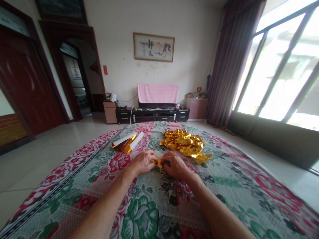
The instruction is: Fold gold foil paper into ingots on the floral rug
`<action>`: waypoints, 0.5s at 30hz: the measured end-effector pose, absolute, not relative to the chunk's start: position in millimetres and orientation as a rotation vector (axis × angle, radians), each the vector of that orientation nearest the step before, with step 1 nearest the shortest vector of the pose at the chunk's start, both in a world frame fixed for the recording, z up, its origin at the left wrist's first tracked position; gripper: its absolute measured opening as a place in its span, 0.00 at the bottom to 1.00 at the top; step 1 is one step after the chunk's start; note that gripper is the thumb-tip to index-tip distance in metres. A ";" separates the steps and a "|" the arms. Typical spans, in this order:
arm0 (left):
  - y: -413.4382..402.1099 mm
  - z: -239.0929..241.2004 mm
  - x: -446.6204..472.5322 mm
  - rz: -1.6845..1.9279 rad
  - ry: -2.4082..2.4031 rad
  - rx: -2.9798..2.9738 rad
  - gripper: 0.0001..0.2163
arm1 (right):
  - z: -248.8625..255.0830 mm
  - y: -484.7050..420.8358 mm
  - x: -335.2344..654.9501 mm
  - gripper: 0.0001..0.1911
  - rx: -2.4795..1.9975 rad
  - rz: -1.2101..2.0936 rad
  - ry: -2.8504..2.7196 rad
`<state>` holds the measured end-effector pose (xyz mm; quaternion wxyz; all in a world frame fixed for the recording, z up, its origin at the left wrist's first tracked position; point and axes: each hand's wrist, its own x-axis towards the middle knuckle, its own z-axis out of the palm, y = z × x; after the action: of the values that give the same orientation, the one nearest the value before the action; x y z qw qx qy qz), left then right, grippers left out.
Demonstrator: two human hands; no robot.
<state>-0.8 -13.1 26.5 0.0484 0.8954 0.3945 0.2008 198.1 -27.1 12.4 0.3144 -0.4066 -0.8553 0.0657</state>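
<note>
A small piece of gold foil paper [158, 161] lies on the floral cloth [154, 205] between my two hands. My left hand [144, 161] presses its left side with curled fingers. My right hand [174, 164] pinches its right side, fingers closed on it. Just beyond my right hand sits a heap of folded gold foil pieces [185, 142]. To the left of the heap lies a curled stack of gold foil sheets [127, 142] with white backs showing.
The floral cloth covers a wide round surface with tiled floor [45, 156] around it. Far back stand a low dark cabinet [152, 115] with a pink cloth [158, 93] on top, a dark door [25, 86] at left and a big window [284, 66] with a curtain at right.
</note>
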 end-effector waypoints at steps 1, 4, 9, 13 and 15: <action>-13.4 26.8 -0.7 0.602 1.195 2.751 0.08 | 12.8 -27.0 199.3 0.11 -1.068 0.187 -2.269; -15.0 27.6 -0.5 0.581 1.156 2.806 0.08 | 14.1 -26.6 202.2 0.12 -1.078 0.220 -2.291; -17.8 26.5 1.0 0.600 1.177 2.818 0.08 | 16.8 -27.3 202.8 0.11 -1.097 0.231 -2.300; -16.2 24.3 1.6 0.623 1.203 2.793 0.08 | 19.1 -26.8 202.6 0.09 -1.062 0.228 -2.335; -14.7 23.6 0.8 0.625 1.161 2.776 0.07 | 20.0 -26.3 203.1 0.09 -1.035 0.220 -2.356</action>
<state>0.8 -14.7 23.6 0.0341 0.9028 0.3774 0.2034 203.1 -26.3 20.0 0.2756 -0.3852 -0.8769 0.0818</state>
